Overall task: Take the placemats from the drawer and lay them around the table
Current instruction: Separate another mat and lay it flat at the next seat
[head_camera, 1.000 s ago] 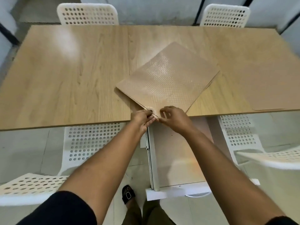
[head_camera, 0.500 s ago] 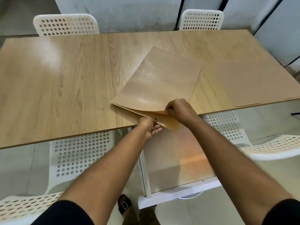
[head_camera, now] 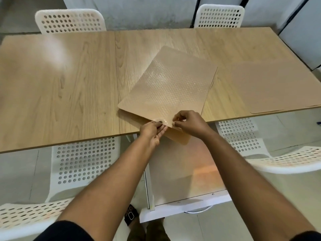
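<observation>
Tan placemats, a small stack (head_camera: 166, 91), lie skewed on the wooden table (head_camera: 60, 87), with the near corner hanging over the table edge just beyond the fingertips. Top mat has a dotted, glossy texture; its near edge sits lifted off the mats under it at that corner.

Left hand (head_camera: 152, 132): thumb on top, fingers under, pinching the near edge of the stack. Can't tell how many layers are in that pinch. Fingers are close together, not spread.

Right hand (head_camera: 189, 123): fingers curled, thumb and fingertips nipping the top mat's edge just right of the left hand's pinch. The two hands are nearly touching. The lower mat corner pokes out below and right of the right-hand fingers, past the table edge.

Another placemat (head_camera: 271, 86) lies flat on the table, well to the right of the right hand, square to the near edge, untouched.

Open drawer (head_camera: 185, 173) is directly under both wrists, pulled out from below the table, white front panel nearest the person. Its inside shows a pale bottom with an orange reflection; can't tell if a mat lies in there.

White perforated chairs: one (head_camera: 83, 164) tucked in left of the left forearm, one (head_camera: 243, 134) right of the right forearm, two at the far side of the table beyond the fingers (head_camera: 71, 21) (head_camera: 219, 16).
</observation>
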